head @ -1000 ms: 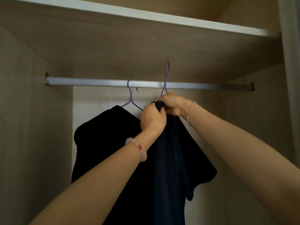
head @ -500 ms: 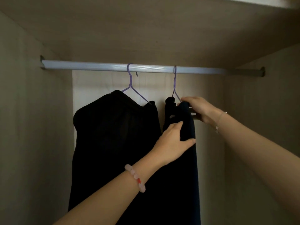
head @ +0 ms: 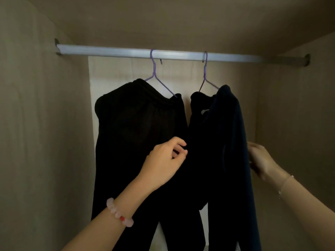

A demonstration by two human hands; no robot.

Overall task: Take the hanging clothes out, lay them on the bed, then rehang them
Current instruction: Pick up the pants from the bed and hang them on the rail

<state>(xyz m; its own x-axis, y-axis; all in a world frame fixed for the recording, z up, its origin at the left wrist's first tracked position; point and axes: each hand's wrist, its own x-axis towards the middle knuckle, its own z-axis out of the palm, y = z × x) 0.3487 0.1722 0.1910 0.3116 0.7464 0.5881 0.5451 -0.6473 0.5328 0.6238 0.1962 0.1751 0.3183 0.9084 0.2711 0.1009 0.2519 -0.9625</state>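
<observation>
Two dark garments, a black one (head: 139, 134) and a navy one (head: 228, 145), hang on purple hangers (head: 154, 73) from the closet rail (head: 126, 52). Left hand (head: 163, 160) pinches fabric between them; right hand (head: 261, 160) touches the navy edge, grip unclear.

- A home wardrobe interior: beige wood-grain panels (head: 41, 124) on the sides and top.
- A metal rail (head: 126, 53) carries purple wire hangers (head: 154, 73) with dark clothes (head: 137, 133).

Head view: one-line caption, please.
Both hands, left hand and right hand, straighten the right-hand dark garment hanging from the wardrobe rail.
</observation>
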